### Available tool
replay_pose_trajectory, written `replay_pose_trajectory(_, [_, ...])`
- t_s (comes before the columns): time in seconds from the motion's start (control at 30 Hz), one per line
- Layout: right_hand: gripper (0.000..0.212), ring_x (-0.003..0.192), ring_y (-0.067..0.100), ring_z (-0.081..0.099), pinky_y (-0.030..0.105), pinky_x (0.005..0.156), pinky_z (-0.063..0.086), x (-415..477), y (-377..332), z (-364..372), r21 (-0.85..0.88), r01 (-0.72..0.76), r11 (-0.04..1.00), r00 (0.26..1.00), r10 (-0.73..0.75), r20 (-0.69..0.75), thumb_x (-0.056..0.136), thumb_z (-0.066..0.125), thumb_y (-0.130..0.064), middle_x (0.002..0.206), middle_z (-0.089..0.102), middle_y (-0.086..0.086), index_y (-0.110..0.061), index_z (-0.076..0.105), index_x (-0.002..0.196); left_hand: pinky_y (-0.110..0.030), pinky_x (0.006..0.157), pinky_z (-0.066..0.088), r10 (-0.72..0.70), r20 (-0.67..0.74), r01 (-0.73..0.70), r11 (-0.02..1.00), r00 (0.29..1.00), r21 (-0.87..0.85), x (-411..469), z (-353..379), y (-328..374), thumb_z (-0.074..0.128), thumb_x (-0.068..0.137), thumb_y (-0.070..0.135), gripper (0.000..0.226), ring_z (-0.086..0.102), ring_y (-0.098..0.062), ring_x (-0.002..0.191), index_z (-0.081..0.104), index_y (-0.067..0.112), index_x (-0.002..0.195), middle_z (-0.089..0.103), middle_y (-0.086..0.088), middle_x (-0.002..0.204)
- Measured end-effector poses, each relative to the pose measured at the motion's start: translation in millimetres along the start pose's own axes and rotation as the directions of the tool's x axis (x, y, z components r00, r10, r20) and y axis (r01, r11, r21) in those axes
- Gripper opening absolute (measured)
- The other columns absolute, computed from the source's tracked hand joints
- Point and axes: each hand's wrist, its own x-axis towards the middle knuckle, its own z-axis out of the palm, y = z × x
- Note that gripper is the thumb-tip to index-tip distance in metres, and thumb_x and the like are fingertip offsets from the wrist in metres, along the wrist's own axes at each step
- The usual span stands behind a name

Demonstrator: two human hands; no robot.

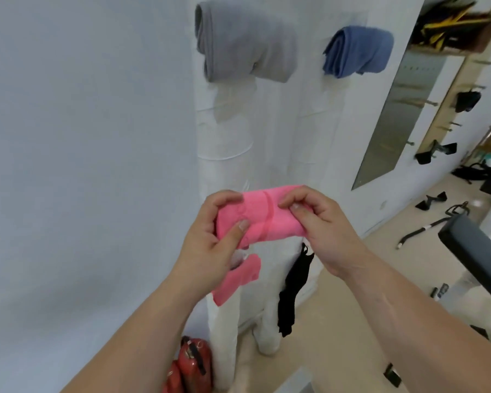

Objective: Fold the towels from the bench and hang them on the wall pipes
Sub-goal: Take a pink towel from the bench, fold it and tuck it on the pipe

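Both bare forearms reach in from the bottom edge, and between them the left hand and right hand hold a pink towel up in the air at about the middle of the view. It is bunched into a short, thick fold stretched sideways from one hand to the other. At its left end the left hand pinches it, thumb flat on the near face and fingers curled over the top edge. At the right end the right hand pinches it as well, fingertips bent in against the cloth. More pink cloth hangs below the left wrist; whether it is the same towel's loose end cannot be told

Just behind the towel, white pipes run down the pale wall. High on them a folded grey towel hangs on the left and a folded blue towel on the right, well apart from each other and well above the hands. Lower down, a black cloth dangles beside the right-hand pipe, under the right wrist. Red objects stand on the floor at the foot of the left pipe

To the right, a black padded bench juts in from the edge. Past it a tall metal panel is fixed to the wall, and black handles and a curved bar lie on the tan floor
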Motion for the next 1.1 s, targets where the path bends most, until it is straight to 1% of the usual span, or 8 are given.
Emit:
replay_pose_trajectory(0.1, [0.027, 0.093, 0.003, 0.062, 0.02, 0.082, 0.05, 26.9, 4.3, -47.6, 0.074, 0.027, 0.997, 0.999, -0.029, 0.032, 0.091, 0.063, -0.001, 0.097, 0.069, -0.016, -0.027, 0.071, 0.088, -0.057, 0.077, 0.059, 0.062, -0.017, -0.061, 0.995, 0.998, 0.081, 38.4, 39.5, 5.7, 0.064, 0.091, 0.012, 0.029, 0.065, -0.028, 0.091, 0.064, 0.039, 0.104, 0.063, 0.014, 0.105])
replay_pose_trajectory(0.23, [0.027, 0.092, 0.008, 0.065, 0.028, 0.077, 0.057, 78.9, 15.1, -136.7, 0.081, 0.1, 0.992, 0.992, -0.105, 0.068, 0.075, 0.081, -0.014, 0.102, 0.069, -0.016, -0.03, 0.07, 0.093, -0.041, 0.077, 0.06, 0.108, -0.063, -0.097, 0.983, 0.992, 0.155, 101.4, 117.4, 12.7, 0.071, 0.081, 0.021, 0.025, 0.064, -0.015, 0.09, 0.065, 0.038, 0.098, 0.064, 0.016, 0.103])
replay_pose_trajectory(0.37, [0.033, 0.087, 0.006, 0.065, 0.026, 0.072, 0.057, 150.5, 10.2, -236.7, 0.096, 0.171, 0.981, 0.975, -0.182, 0.125, 0.078, 0.084, -0.004, 0.102, 0.068, -0.014, -0.03, 0.069, 0.093, -0.027, 0.069, 0.058, 0.173, -0.158, -0.128, 0.957, 0.972, 0.262, 169.6, 204.4, 32.8, 0.083, 0.066, 0.023, 0.042, 0.064, -0.006, 0.082, 0.063, 0.039, 0.1, 0.065, 0.018, 0.103])
replay_pose_trajectory(0.5, [0.036, 0.096, 0.01, 0.066, 0.024, 0.073, 0.056, 226.8, -15.1, -305.2, 0.082, 0.245, 0.966, 0.944, -0.257, 0.206, 0.074, 0.089, -0.015, 0.111, 0.066, -0.011, -0.034, 0.07, 0.098, -0.028, 0.067, 0.057, 0.245, -0.234, -0.151, 0.922, 0.941, 0.356, 234.4, 261.7, 72.6, 0.087, 0.071, 0.017, 0.047, 0.063, -0.003, 0.077, 0.062, 0.04, 0.103, 0.064, 0.022, 0.098])
replay_pose_trajectory(0.6, [0.046, 0.105, 0.011, 0.063, 0.028, 0.081, 0.058, 276.2, -42.1, -329.8, 0.08, 0.358, 0.93, 0.897, -0.366, 0.246, 0.069, 0.093, -0.021, 0.119, 0.06, -0.01, -0.037, 0.068, 0.103, -0.025, 0.068, 0.056, 0.335, -0.28, -0.177, 0.867, 0.9, 0.466, 272.5, 276.2, 110.5, 0.083, 0.079, 0.008, 0.048, 0.064, -0.005, 0.082, 0.062, 0.04, 0.108, 0.063, 0.022, 0.1])
replay_pose_trajectory(0.73, [0.044, 0.108, 0.004, 0.059, 0.026, 0.086, 0.056, 328.9, -85.6, -340.9, 0.094, 0.501, 0.86, 0.833, -0.509, 0.217, 0.074, 0.089, -0.023, 0.123, 0.054, -0.016, -0.043, 0.065, 0.104, -0.024, 0.069, 0.056, 0.458, -0.278, -0.215, 0.764, 0.844, 0.608, 316.2, 285.2, 167.1, 0.08, 0.083, 0.01, 0.044, 0.064, -0.01, 0.089, 0.06, 0.042, 0.106, 0.062, 0.014, 0.109])
replay_pose_trajectory(0.97, [0.034, 0.1, 0.018, 0.065, 0.029, 0.082, 0.06, 407.0, -164.7, -356.8, 0.188, 0.652, 0.735, 0.727, -0.676, 0.123, 0.076, 0.086, -0.013, 0.12, 0.061, 0.004, -0.031, 0.07, 0.1, -0.018, 0.063, 0.051, 0.625, -0.24, -0.266, 0.604, 0.743, 0.752, 382.6, 301.6, 250.8, 0.078, 0.085, 0.01, 0.04, 0.06, -0.011, 0.085, 0.057, 0.035, 0.109, 0.056, 0.01, 0.107])
replay_pose_trajectory(1.1, [0.033, 0.093, 0.016, 0.066, 0.027, 0.08, 0.059, 438.1, -200.2, -366.7, 0.191, 0.701, 0.687, 0.692, -0.72, 0.051, 0.075, 0.086, -0.011, 0.111, 0.066, 0.001, -0.024, 0.071, 0.102, -0.009, 0.057, 0.047, 0.7, -0.2, -0.319, 0.536, 0.685, 0.782, 415.2, 304.9, 286.3, 0.079, 0.082, 0.008, 0.041, 0.058, -0.007, 0.081, 0.059, 0.03, 0.111, 0.056, 0.012, 0.103])
